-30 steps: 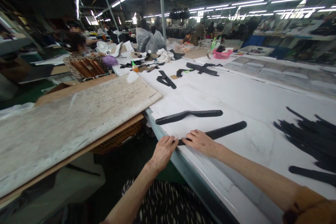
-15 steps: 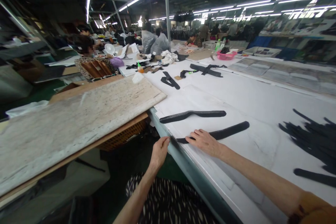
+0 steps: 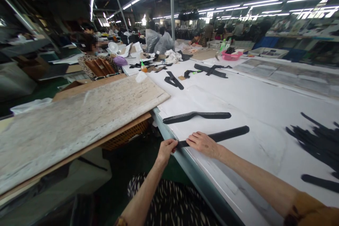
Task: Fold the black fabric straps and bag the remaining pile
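Note:
A long black strip (image 3: 230,134) lies on the white tabletop and reaches its front edge. My left hand (image 3: 166,150) pinches the strip's near end at that edge. The fingers of my right hand (image 3: 203,144) lie across the strip just beside it, pressed down on it. Beyond the hands, a second black strip (image 3: 197,116) with a slight bend rests on the white surface, touched by neither hand.
On the right is a pile of black strips (image 3: 315,141), with a single strip (image 3: 320,183) nearer me. A stained board (image 3: 79,123) spans the left. Farther back are black scraps (image 3: 173,80), an orange glue bottle (image 3: 143,67), a pink basket (image 3: 231,55) and a seated person (image 3: 97,65).
My left hand has moved right and up to the strip's end and taken hold of it. The strip has shifted slightly toward the table's edge. My right hand stays on it.

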Motion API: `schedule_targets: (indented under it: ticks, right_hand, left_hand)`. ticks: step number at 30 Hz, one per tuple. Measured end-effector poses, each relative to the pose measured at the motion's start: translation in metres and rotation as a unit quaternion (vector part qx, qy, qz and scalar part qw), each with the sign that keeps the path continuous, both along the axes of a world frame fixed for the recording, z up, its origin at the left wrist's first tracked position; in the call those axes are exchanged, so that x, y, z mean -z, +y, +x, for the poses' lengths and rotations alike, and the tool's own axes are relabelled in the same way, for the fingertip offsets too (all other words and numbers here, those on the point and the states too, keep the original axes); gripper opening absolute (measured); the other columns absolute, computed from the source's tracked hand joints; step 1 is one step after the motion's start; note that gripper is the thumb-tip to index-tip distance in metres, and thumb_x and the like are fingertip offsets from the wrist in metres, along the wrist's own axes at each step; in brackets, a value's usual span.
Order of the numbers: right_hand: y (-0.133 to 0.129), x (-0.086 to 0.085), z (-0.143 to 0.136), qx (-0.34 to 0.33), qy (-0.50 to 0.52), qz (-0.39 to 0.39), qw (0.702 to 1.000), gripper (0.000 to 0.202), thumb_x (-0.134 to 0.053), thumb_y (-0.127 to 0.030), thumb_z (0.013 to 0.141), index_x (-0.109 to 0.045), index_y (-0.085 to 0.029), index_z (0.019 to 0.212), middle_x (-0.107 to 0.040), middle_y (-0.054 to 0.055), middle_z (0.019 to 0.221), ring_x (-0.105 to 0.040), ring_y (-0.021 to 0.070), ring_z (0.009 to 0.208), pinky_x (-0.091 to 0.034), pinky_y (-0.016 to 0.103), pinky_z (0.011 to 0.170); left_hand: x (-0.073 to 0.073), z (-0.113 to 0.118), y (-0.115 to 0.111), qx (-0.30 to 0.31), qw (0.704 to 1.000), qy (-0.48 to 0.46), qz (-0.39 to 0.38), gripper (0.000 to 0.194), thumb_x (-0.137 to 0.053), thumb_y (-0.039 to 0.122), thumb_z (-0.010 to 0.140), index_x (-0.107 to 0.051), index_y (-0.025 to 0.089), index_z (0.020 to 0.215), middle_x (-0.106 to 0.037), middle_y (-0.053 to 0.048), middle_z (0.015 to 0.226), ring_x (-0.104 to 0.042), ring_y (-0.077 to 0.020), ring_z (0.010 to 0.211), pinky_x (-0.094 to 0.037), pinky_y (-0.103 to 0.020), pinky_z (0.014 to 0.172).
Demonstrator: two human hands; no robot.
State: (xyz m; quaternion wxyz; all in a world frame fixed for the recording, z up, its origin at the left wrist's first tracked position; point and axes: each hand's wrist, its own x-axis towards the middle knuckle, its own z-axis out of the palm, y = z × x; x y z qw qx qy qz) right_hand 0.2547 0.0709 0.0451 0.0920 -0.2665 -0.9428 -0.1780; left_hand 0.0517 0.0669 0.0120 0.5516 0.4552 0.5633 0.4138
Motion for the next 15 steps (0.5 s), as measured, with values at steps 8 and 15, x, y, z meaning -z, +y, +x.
schedule_targets:
  ticks: [8,15]
  right_hand:
    - [-0.003,0.005,0.024,0.013,0.053,0.019,0.998,0.019,-0.042,-0.003,0.087,-0.059,-0.012,0.09,-0.058,0.005,0.084,-0.05,0.0165,0.076,-0.039,0.029,0.067]
    - [-0.009,0.004,0.042,0.02,0.081,0.017,0.996,0.025,-0.037,-0.003,0.089,-0.06,-0.011,0.091,-0.059,0.007,0.084,-0.051,0.0169,0.077,-0.042,0.029,0.068]
  left_hand:
    - [0.016,-0.015,-0.003,-0.028,0.999,-0.017,-0.029,0.033,-0.071,0.045,0.05,-0.061,0.014,0.05,-0.05,0.002,0.044,-0.042,-0.0087,0.044,-0.033,-0.023,0.045]
    - [0.041,-0.031,-0.006,-0.057,0.997,-0.006,-0.055,0.033,-0.073,0.045,0.046,-0.062,0.015,0.05,-0.05,0.002,0.042,-0.043,-0.0088,0.042,-0.032,-0.023,0.043]
